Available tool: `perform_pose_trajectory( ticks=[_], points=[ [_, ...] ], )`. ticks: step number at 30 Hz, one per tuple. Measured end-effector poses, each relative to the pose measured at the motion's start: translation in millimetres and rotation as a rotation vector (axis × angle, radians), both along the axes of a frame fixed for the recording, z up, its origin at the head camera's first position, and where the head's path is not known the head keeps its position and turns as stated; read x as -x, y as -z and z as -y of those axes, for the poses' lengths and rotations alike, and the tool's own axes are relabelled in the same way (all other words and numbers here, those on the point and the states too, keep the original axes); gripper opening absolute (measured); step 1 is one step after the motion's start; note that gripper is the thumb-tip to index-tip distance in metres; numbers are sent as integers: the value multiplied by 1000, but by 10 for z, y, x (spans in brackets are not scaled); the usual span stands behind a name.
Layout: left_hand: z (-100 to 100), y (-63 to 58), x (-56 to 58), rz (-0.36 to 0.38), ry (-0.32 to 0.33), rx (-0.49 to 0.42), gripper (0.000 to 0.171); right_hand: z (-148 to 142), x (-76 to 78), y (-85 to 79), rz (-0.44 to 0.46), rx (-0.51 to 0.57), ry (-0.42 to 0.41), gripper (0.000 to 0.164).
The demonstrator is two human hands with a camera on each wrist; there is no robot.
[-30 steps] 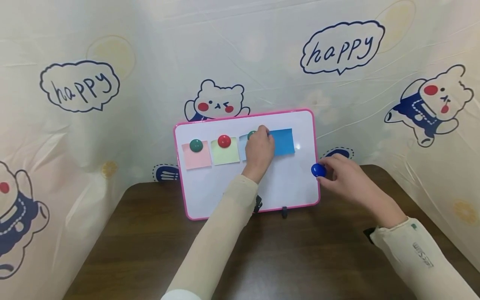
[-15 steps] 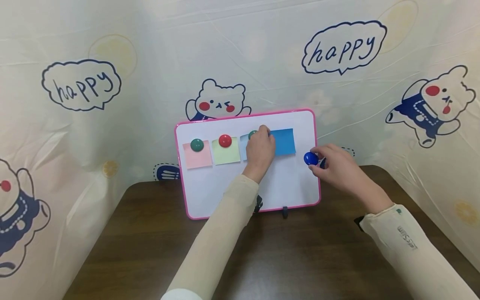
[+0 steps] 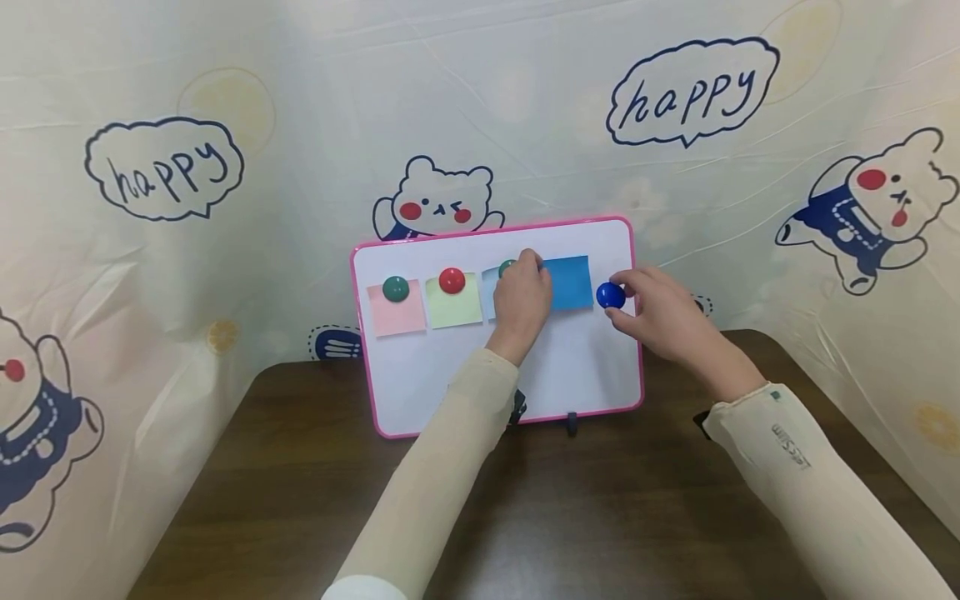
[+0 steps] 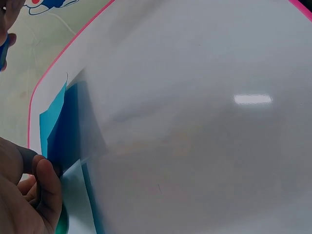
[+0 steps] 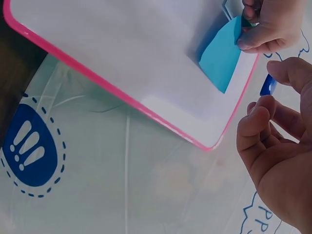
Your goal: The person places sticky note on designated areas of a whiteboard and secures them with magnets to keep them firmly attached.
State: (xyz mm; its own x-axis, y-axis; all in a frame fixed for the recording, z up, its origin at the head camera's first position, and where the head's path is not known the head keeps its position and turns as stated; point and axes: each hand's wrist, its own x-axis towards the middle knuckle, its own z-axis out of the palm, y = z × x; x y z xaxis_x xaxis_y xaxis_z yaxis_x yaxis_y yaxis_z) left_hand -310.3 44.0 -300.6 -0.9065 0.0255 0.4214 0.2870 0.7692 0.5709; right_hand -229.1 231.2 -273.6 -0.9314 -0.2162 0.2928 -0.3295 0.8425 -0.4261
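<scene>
A pink-edged whiteboard (image 3: 570, 367) stands tilted on the table. My left hand (image 3: 522, 298) is at its upper part, with thumb and fingers pinching the left edge of a blue sticky note (image 3: 570, 283). In the left wrist view that blue note stands partly away from the board. Between thumb and fingers of my right hand (image 3: 663, 312) is a round blue magnet (image 3: 611, 295), just right of the note. Partly behind my left hand are a light blue note (image 3: 489, 290) and a green magnet (image 3: 506, 268).
To the left, a green magnet (image 3: 396, 289) sits on a pink note (image 3: 397, 321), and a red magnet (image 3: 452, 281) on a pale green note (image 3: 454, 312). The brown table (image 3: 300, 500) lies below; a printed curtain (image 3: 315, 167) hangs behind.
My right hand has moved up and left with the blue magnet, from the board's right edge to beside the blue note. My left hand stays in place.
</scene>
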Motion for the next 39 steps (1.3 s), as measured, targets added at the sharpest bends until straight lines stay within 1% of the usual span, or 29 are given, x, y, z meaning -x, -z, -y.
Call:
perform_pose_trajectory(
  ticks=[6,12,18,26,31,35,39],
  points=[
    [-3,3,2,-2,4,-12,21,104,122,-63,-40,-19,-11,49],
    [-12,7,7,4,-5,-2,23,202,279,-87,-53,-13,-2,50],
    [-9,7,3,13,-12,5,25,259,406,-76,-50,10,14,53],
    [-6,12,12,-5,-6,13,25,342,586,-79,-30,33,25,52],
    [-1,9,11,0,-1,10,25,394,684,-78,-18,18,33,55],
    [2,0,4,12,6,6,26,426,737,-69,-12,-5,31,54],
    [6,-4,-2,26,7,6,27,450,783,-45,4,-33,48,55]
  ],
)
